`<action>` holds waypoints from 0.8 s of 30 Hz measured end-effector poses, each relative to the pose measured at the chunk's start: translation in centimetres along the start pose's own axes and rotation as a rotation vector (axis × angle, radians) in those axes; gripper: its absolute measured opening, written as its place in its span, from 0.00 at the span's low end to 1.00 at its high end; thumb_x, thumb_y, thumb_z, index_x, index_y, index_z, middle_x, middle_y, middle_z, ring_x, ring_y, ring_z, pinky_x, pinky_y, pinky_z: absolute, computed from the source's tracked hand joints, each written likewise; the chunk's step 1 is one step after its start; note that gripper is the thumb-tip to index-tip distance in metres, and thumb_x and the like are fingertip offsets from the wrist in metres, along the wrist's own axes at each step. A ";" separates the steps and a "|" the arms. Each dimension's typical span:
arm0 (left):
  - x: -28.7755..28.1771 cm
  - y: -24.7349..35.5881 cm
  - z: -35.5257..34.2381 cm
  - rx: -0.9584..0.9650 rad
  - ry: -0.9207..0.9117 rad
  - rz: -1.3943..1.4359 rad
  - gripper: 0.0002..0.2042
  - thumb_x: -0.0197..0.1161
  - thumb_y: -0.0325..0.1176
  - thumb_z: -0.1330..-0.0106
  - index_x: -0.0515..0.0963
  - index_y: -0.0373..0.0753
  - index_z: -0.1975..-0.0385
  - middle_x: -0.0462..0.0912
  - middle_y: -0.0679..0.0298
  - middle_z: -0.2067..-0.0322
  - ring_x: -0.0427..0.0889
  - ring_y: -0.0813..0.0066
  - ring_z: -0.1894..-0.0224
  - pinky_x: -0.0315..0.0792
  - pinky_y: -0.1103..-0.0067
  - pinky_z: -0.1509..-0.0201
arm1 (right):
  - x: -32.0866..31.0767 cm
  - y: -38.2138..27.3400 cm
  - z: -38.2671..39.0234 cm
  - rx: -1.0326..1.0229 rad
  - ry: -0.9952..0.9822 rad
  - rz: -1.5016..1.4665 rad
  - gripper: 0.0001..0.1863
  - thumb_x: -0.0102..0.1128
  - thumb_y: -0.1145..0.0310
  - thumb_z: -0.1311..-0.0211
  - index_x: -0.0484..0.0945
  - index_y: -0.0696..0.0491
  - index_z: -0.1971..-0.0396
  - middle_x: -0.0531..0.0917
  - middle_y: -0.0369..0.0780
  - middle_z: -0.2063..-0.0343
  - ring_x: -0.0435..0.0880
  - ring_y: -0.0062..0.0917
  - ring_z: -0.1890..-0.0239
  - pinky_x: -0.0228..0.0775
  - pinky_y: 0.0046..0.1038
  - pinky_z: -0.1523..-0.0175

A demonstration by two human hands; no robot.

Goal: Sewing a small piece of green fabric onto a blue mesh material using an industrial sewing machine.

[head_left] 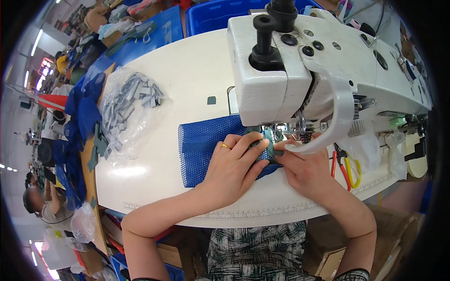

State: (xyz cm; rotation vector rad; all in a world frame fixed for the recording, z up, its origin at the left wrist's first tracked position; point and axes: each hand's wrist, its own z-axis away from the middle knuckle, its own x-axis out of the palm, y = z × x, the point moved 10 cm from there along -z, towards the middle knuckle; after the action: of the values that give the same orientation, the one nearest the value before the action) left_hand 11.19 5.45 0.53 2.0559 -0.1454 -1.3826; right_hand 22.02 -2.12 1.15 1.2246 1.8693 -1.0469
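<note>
A white sewing machine [262, 89] stands over the work. Beneath its presser foot lies a piece of blue mesh fabric [201, 150] with a dark green strip [272, 150] on it. My left hand [234, 168], with a gold ring, presses on the mesh and strip just left of the foot, fingers bent and gathered on them. My right hand [304, 168] has its fingers closed on the green strip just right of the foot, its fingertips partly hidden by the machine's curved white lever. Red-handled and yellow-handled cutting tools [345, 171] lie right of my right hand.
At the left, a clear bag of grey pieces [131, 98] lies beside heaped blue fabric [77, 126]. A small green scrap [211, 100] sits behind the mesh. A blue bin [199, 16] is at the back. Another person [51, 208] is at far left.
</note>
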 end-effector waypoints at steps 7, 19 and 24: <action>-0.6 0.8 -0.1 0.130 0.113 -0.074 0.15 0.68 0.34 0.30 0.83 0.39 0.46 0.79 0.61 0.43 0.75 0.60 0.51 0.68 0.69 0.52 | 0.1 0.4 0.4 0.025 0.057 -0.081 0.13 0.68 0.75 0.58 0.88 0.49 0.69 0.88 0.31 0.53 0.81 0.36 0.48 0.69 0.43 0.44; -0.8 0.1 -1.1 0.100 0.117 -0.072 0.12 0.67 0.33 0.30 0.85 0.38 0.50 0.80 0.60 0.44 0.76 0.58 0.50 0.70 0.66 0.47 | 0.6 1.2 0.4 0.076 0.015 -0.038 0.12 0.70 0.73 0.55 0.89 0.47 0.66 0.84 0.37 0.60 0.79 0.41 0.48 0.69 0.45 0.45; -0.8 -0.4 -1.2 0.096 0.114 -0.069 0.12 0.67 0.32 0.30 0.85 0.37 0.49 0.80 0.59 0.44 0.75 0.57 0.48 0.69 0.64 0.45 | -0.3 0.7 -0.2 0.047 0.020 -0.008 0.16 0.69 0.73 0.54 0.89 0.47 0.62 0.82 0.40 0.61 0.77 0.42 0.46 0.68 0.46 0.45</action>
State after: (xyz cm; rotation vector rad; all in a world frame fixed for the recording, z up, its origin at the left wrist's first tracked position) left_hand 11.79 6.63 1.27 2.2326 -0.0953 -1.3181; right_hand 22.79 -1.85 1.32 1.2598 1.8753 -1.0918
